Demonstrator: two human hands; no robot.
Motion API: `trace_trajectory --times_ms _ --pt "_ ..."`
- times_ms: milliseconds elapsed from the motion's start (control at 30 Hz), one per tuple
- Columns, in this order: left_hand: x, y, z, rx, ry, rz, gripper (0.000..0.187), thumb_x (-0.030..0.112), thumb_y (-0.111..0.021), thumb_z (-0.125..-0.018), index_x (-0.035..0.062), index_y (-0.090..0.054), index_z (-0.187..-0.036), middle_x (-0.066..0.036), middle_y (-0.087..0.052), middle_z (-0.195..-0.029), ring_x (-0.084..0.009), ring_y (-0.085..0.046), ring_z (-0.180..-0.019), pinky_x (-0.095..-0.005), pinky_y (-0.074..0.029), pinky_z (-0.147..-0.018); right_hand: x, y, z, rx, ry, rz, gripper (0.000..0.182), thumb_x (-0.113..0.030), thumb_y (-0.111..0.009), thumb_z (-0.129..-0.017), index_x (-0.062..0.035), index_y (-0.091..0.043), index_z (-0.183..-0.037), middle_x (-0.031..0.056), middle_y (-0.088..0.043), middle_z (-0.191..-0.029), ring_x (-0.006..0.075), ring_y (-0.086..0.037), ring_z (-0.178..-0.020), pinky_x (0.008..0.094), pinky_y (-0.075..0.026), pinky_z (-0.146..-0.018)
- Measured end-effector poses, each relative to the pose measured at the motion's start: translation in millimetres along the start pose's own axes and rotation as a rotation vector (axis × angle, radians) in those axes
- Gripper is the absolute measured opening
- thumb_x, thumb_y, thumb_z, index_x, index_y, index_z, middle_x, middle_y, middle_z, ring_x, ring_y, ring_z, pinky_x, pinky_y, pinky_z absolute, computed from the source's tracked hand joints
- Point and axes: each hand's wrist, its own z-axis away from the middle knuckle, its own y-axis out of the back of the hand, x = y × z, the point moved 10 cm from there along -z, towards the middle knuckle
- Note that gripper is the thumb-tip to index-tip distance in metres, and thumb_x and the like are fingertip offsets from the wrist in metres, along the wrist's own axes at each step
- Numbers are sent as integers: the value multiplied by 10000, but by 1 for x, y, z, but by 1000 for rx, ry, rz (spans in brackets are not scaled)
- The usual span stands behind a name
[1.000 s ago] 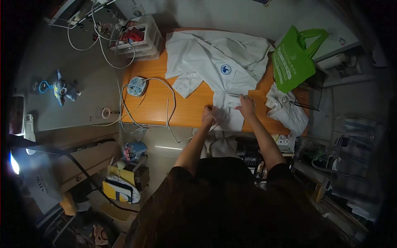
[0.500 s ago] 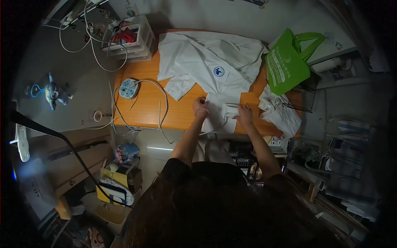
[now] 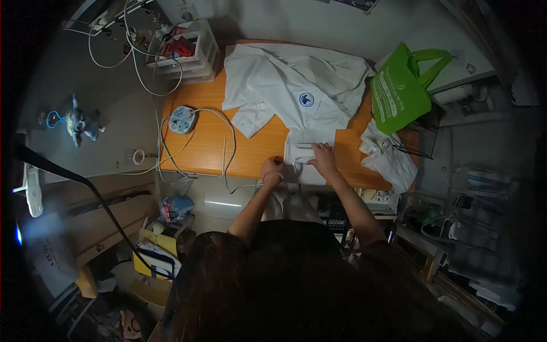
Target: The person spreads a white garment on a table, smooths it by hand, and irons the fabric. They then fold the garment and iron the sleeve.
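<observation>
A white garment [image 3: 319, 108] with a round blue logo is spread over the orange table, one sleeve reaching down to the front edge. My right hand [image 3: 325, 159] is closed on a white handheld device [image 3: 302, 153], which looks like a small iron and lies flat on that sleeve. A cord leads from the device towards the front edge. At the sleeve's left edge, near the front of the table, my left hand [image 3: 272, 166] has its fingers curled together on the cloth; the fingertips are partly hidden.
A power strip [image 3: 182, 119] with looping cables sits on the left of the orange table [image 3: 205, 148]. Clear plastic drawers [image 3: 199, 57] stand at the back left. To the right are a green bag [image 3: 399, 91], a black wire rack [image 3: 421, 137] and crumpled white cloth [image 3: 387, 157].
My right hand and the white device have moved left and slightly up along the sleeve. My left hand has moved down towards the table's front edge. The view has shifted slightly.
</observation>
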Motion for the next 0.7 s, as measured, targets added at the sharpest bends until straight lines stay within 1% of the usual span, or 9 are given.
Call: trace_trajectory --times_ms 67,100,167,267,367,433,500,600,700 --pt "-20 -9 12 -141 80 -73 244 337 -717 -757 124 -757 -870 -117 -724 -870 -279 -701 -831 -395 -544 -730 -17 -3 -1 24 42 7 534 -321 -841 -643 -79 -578 -1039 111 -619 -1006 314 -561 -1025 469 -398 -862" --pt "-23 -9 16 -137 83 -72 244 337 -717 -757 124 -757 -870 -117 -724 -870 -279 -701 -831 -395 -544 -730 -24 -5 -1 11 60 36 537 -319 -840 -640 -80 -579 -1045 106 -617 -993 309 -563 -1017 464 -397 -864" --pt "-16 -6 19 -41 -13 -202 243 285 -710 -746 65 -751 -838 -126 -714 -767 -271 -703 -726 -358 -540 -685 -32 -9 -4 -5 84 62 541 -316 -840 -638 -82 -580 -1050 101 -616 -981 304 -565 -1008 459 -396 -866" --pt "-29 -17 15 -47 7 -230 274 322 -701 -749 81 -753 -870 -132 -713 -796 -282 -700 -743 -364 -538 -692 -33 -12 -8 -1 71 127 541 -318 -839 -638 -90 -583 -1057 97 -622 -980 303 -567 -1006 453 -395 -871" --pt "-22 -8 23 -58 21 -179 254 306 -705 -749 91 -757 -875 -118 -720 -811 -267 -702 -756 -360 -536 -697 -23 -11 -31 -15 18 155 571 -333 -839 -625 -93 -568 -1067 90 -620 -997 295 -556 -1013 470 -390 -856" --pt "-33 -14 20 -56 63 -173 250 301 -707 -751 93 -757 -879 -111 -723 -817 -258 -703 -765 -357 -535 -701 -15 -2 -46 39 -23 159 581 -332 -840 -622 -88 -568 -1074 95 -623 -992 303 -557 -1016 483 -392 -849" --pt "-34 -15 20 -52 102 -162 246 296 -708 -752 94 -758 -883 -104 -726 -823 -250 -704 -774 -354 -534 -705 -11 3 -56 31 -12 157 596 -330 -838 -625 -83 -562 -1092 103 -625 -999 311 -558 -1021 492 -393 -847" --pt "-41 -18 21 -37 103 -156 232 284 -714 -759 85 -754 -872 -98 -727 -811 -241 -703 -763 -351 -534 -704 -14 8 -58 35 5 160 602 -330 -835 -634 -83 -556 -1107 108 -623 -995 318 -556 -1018 496 -392 -850" --pt "-40 -16 22 26 43 -71 221 274 -712 -772 79 -748 -868 -106 -721 -791 -250 -701 -746 -357 -536 -692 -13 3 -43 -7 -38 159 560 -311 -844 -649 -98 -567 -1087 109 -640 -1009 309 -569 -1039 486 -404 -885"
